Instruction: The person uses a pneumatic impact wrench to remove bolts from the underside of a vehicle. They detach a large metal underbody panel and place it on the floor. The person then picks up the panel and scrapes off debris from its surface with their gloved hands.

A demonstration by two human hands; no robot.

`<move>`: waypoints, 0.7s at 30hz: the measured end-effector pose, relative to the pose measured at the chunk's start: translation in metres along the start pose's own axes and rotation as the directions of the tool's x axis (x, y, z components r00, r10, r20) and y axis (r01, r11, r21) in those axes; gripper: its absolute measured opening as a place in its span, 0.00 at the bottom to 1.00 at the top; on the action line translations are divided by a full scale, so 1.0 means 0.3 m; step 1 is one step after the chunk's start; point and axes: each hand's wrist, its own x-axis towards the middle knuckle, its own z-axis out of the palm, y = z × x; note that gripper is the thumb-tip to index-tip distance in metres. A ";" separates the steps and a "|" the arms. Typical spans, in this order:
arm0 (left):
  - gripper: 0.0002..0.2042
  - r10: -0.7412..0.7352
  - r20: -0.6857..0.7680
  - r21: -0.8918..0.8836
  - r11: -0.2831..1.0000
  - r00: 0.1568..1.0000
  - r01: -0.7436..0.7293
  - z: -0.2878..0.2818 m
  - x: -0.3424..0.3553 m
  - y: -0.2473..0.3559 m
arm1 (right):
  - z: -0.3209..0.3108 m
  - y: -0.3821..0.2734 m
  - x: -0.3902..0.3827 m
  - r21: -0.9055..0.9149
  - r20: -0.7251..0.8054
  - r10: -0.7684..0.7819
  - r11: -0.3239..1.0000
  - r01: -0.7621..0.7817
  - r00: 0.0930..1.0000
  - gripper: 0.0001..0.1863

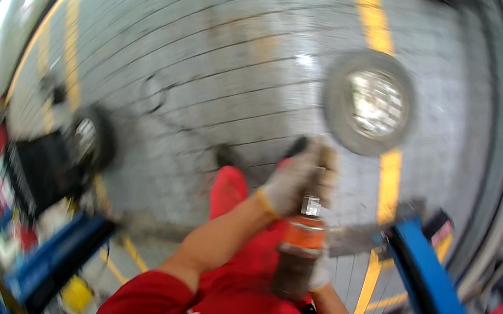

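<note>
My left hand (294,181), in a pale work glove with a yellow cuff, is closed around the upper end of an orange-and-dark power tool (300,246), which looks like an impact wrench. The tool is held upright in the picture, over my red-clad legs; motion blur softens it. My right hand (320,273), also gloved, is mostly hidden behind the tool's lower body; I cannot make out its fingers.
A wheel (339,95) lies on the brick floor beside a yellow line (388,181). At left are another tire (103,138) and a black box-like object (37,170). Blue lift arms (428,279) flank me on both sides, and rails (502,167) run along the right.
</note>
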 end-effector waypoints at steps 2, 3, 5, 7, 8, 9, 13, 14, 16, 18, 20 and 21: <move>0.27 -0.014 -0.135 -0.140 0.990 0.991 -0.005 0.035 -0.091 0.027 | 0.015 0.133 0.024 0.853 0.424 0.158 0.261 -0.451 0.892 0.08; 0.27 -0.015 0.036 -0.267 0.963 0.999 0.024 -0.048 -0.103 0.028 | 0.068 0.226 0.053 0.666 0.568 -0.003 -0.585 -0.462 0.823 0.07; 0.25 0.213 0.154 -0.340 0.928 0.965 -0.150 -0.111 -0.210 0.064 | 0.166 0.417 0.108 -0.420 0.618 -0.518 -0.853 -0.309 0.591 0.03; 0.25 0.220 -0.011 -0.343 0.915 0.975 -0.210 -0.131 -0.329 0.105 | 0.043 0.310 0.115 -0.503 0.373 -0.700 -0.704 -0.502 0.609 0.02; 0.26 0.232 -0.020 -0.343 0.912 0.973 -0.224 -0.159 -0.390 0.123 | 0.029 0.344 0.169 -0.365 0.369 -0.669 -0.743 -0.562 0.645 0.03; 0.26 0.239 -0.027 -0.329 0.915 0.971 -0.234 -0.191 -0.456 0.150 | 0.051 0.510 0.262 -0.302 0.442 -0.620 -0.783 -0.544 0.648 0.03; 0.26 0.373 -0.054 -0.266 0.889 0.926 -0.373 -0.269 -0.791 0.259 | -0.070 0.763 0.426 0.470 0.619 0.195 -0.868 -0.160 0.761 0.05; 0.26 0.403 -0.032 -0.287 0.873 0.915 -0.395 -0.296 -0.885 0.282 | -0.114 0.814 0.444 0.024 0.601 -0.102 -0.989 -0.146 0.793 0.11; 0.26 0.416 -0.094 -0.223 0.877 0.904 -0.426 -0.296 -1.102 0.345 | -0.185 0.937 0.489 -0.477 0.422 -0.366 -0.868 -0.140 0.829 0.18; 0.25 0.510 -0.052 -0.117 0.851 0.859 -0.512 -0.306 -1.267 0.378 | -0.246 1.095 0.559 -0.174 0.553 -0.147 -0.983 -0.058 0.820 0.11; 0.25 0.551 0.038 -0.014 0.835 0.834 -0.550 -0.267 -1.414 0.424 | -0.311 1.189 0.592 0.356 0.641 0.231 -0.934 -0.017 0.732 0.06; 0.25 0.583 0.082 0.035 0.809 0.808 -0.587 -0.255 -1.484 0.436 | -0.345 1.215 0.607 0.514 0.618 0.371 -0.858 0.001 0.693 0.06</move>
